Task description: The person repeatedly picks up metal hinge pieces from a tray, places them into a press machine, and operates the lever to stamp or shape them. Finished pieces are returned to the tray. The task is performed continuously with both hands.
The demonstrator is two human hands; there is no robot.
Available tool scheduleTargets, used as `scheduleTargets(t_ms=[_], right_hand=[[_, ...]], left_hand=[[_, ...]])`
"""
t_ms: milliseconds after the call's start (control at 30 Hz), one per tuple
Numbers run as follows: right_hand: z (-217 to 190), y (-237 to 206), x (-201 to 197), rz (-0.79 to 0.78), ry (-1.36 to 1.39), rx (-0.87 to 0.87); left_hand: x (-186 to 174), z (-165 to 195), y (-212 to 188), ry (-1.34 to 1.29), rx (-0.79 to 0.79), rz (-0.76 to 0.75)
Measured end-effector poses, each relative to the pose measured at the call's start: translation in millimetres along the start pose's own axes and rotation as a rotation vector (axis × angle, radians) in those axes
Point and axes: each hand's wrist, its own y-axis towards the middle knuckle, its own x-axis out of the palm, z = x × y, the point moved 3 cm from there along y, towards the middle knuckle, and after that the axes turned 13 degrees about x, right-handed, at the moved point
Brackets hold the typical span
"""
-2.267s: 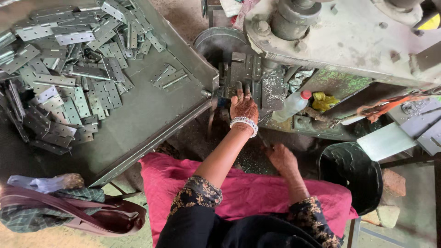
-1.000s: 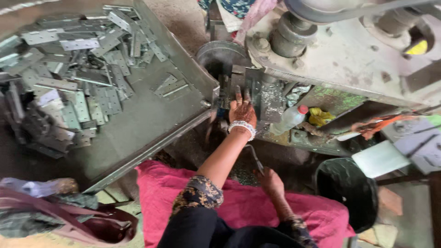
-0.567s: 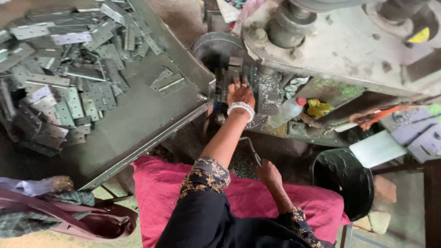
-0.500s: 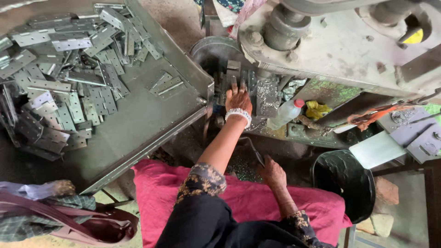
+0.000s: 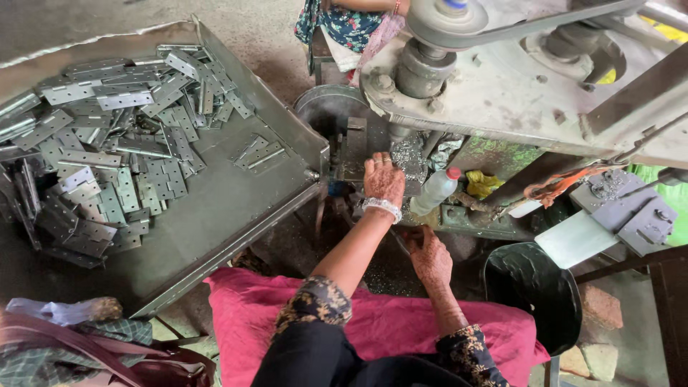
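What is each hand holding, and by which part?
It cannot be told: the left hand lies flat against the machine, the right hand sits low in shadow, and no held thing shows.

The left hand (image 5: 383,178) reaches forward, arm outstretched, fingers flat and palm down; the right hand (image 5: 430,254) rests lower, loosely curled.

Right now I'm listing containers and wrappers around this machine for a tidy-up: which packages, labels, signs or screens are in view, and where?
Plastic bottle: leaning under the machine, just right of the left hand; slim, clear to whitish, red cap.
Yellow wrapper: crumpled, right of the bottle, under the machine's edge.
Black bucket: round, on the floor right of the right hand.
No signs or screens; no label can be made out.
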Motion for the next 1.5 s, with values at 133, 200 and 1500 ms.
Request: scheduleTargets(t_ms=[133, 200, 1500], right_hand=[[10, 4, 17, -0.253, -0.155, 0.125], [8, 7, 22, -0.227, -0.215, 0.016], [59, 3, 69, -0.175, -0.243, -0.083]], left_hand=[[15, -14, -22, -0.327, -0.141, 0.066], [28, -22, -48, -0.421, -0.092, 0.085], [48, -31, 7, -0.065, -0.123, -0.051]])
